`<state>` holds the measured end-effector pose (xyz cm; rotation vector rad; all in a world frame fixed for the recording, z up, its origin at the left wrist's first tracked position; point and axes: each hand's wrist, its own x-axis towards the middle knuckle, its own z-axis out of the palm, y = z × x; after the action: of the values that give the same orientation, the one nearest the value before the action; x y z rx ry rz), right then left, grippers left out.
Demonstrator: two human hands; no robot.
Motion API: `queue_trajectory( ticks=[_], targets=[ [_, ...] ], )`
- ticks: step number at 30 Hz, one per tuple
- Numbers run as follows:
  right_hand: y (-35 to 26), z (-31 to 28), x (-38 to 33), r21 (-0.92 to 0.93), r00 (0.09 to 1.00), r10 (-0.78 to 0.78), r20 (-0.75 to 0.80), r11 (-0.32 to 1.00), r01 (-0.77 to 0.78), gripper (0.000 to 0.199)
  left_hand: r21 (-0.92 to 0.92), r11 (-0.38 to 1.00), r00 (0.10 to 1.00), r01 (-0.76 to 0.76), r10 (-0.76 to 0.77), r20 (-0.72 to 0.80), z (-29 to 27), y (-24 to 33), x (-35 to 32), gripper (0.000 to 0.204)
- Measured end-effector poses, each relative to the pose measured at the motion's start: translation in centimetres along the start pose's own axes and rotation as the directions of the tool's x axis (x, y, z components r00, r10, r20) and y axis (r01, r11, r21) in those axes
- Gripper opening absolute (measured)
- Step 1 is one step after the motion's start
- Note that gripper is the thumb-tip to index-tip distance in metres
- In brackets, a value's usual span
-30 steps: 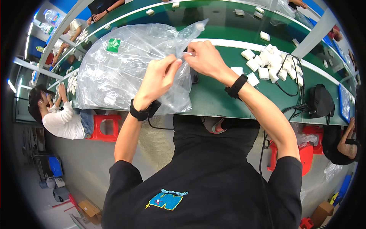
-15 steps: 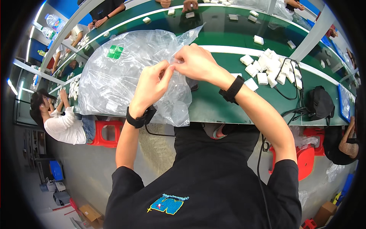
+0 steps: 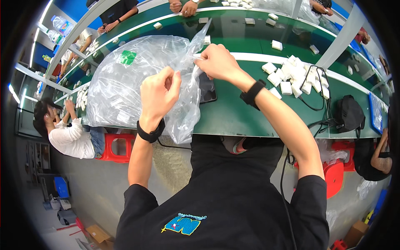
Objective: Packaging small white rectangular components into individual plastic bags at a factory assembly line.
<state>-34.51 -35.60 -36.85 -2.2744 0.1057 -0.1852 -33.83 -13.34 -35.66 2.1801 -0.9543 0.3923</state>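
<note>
A large clear plastic bag (image 3: 125, 89) with a green square label lies puffed up on the green table, its lower edge drooping over the front. My right hand (image 3: 218, 62) is closed on the gathered edge of the bag, on its right side, and a twisted tip of plastic sticks up beyond the fingers. In front of the bag is my left hand (image 3: 160, 93), its fingers loosely curled and the thumb standing apart from them. Nothing shows in the left hand. Partly covered by the bag, a dark phone-like slab (image 3: 208, 88) lies on the table.
Right of my hands is a heap of white box-shaped pieces (image 3: 298, 75), with black cables (image 3: 321, 121) and a black pouch (image 3: 350, 112) beyond. A conveyor (image 3: 237, 35) carrying scattered white pieces runs behind a white rail. Co-workers sit around; a red stool (image 3: 118, 148) stands at left.
My hands, together at the bag's edge before, are now apart. The left has let go and turned; the right has shifted slightly up and right with the plastic. The dark slab is more exposed.
</note>
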Motion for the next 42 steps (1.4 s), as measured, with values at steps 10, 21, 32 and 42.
queue_trajectory(
  ticks=[10, 21, 32, 42],
  targets=[
    [-1.0, -1.7, -6.1, -0.094, 0.952, -0.235, -0.197, 0.971, 0.22, 0.032, 0.105, 0.932, 0.851, -0.348, 0.267, 0.452, -2.9, 1.3, 1.7, 0.038],
    [-0.8, 0.4, -6.7, -0.115, 0.746, -0.658, 0.102, 0.737, 0.666, 0.035, -0.097, 0.95, 0.759, -0.297, 0.297, 0.58, -4.7, 0.3, 2.9, 0.014],
    [1.8, 0.1, -6.1, -0.249, 0.547, -0.826, 0.136, 0.506, 0.826, 0.022, -0.241, 0.936, 0.652, -0.257, 0.351, 0.672, -6.3, -2.6, 4.3, 0.03],
    [0.7, -0.8, -7.0, -0.129, 0.675, -0.727, 0.124, 0.663, 0.738, 0.014, 0.111, 0.839, 0.772, -0.533, 0.429, 0.469, -5.1, 1.3, 1.7, 0.04]
  ],
)
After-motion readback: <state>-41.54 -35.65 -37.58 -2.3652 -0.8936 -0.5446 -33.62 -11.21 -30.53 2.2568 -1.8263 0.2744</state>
